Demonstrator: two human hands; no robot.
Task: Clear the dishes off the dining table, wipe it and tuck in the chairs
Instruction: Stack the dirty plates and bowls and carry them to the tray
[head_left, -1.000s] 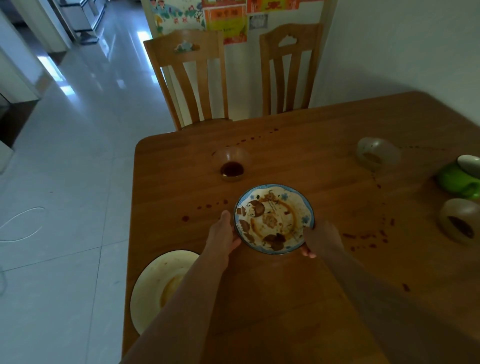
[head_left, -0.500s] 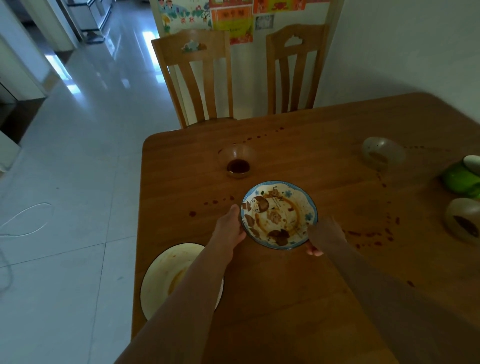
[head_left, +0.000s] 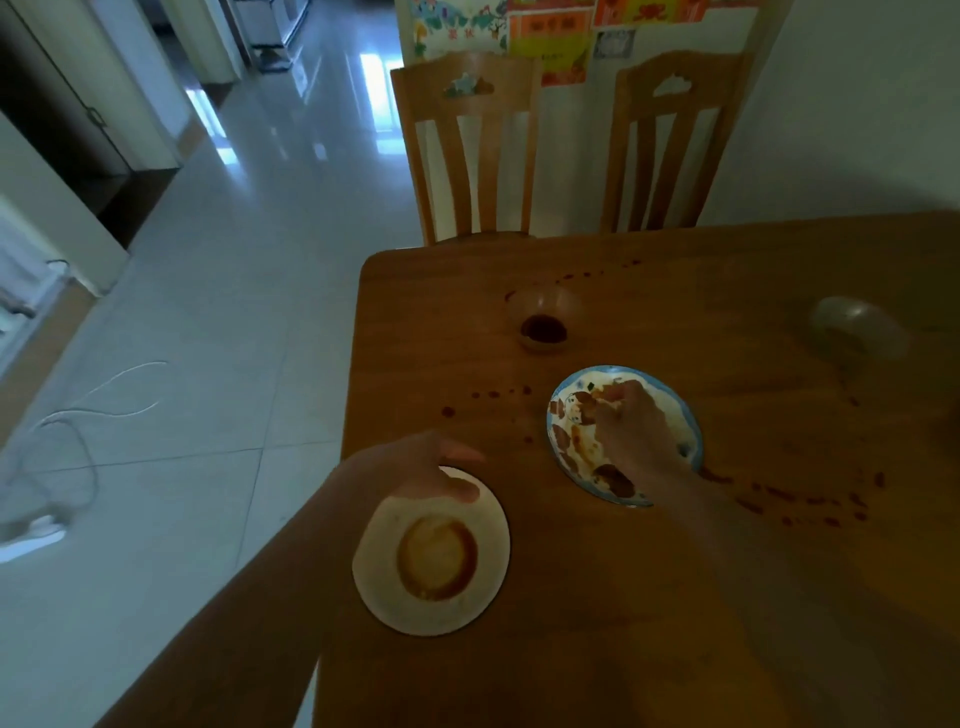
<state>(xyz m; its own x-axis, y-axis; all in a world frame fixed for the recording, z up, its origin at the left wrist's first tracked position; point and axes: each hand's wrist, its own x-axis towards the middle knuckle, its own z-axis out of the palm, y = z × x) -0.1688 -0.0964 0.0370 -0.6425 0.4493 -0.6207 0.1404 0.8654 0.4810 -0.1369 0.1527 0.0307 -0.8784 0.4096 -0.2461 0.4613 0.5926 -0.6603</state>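
On the wooden dining table (head_left: 675, 597) a dirty blue-rimmed plate (head_left: 672, 410) with brown scraps lies in the middle. My right hand (head_left: 634, 431) reaches over it, bent fingertips down among the scraps near its far side. A white plate (head_left: 376, 566) with a brown sauce ring sits at the table's left edge. My left hand (head_left: 410, 473) grips its far rim, thumb on top. Beyond the plates stands a small glass bowl (head_left: 543, 322) of dark sauce.
A cloudy clear bowl (head_left: 857, 327) sits at the right. Dark sauce spots (head_left: 805, 504) dot the tabletop. Two wooden chairs (head_left: 472, 156) (head_left: 670, 145) stand at the far side, pulled back a little. A white cable (head_left: 78, 415) lies on the tiled floor to the left.
My left hand let go of the blue-rimmed plate and moved back left onto the white plate's rim. My right hand shifted from that plate's near edge to over its middle. The view swung left.
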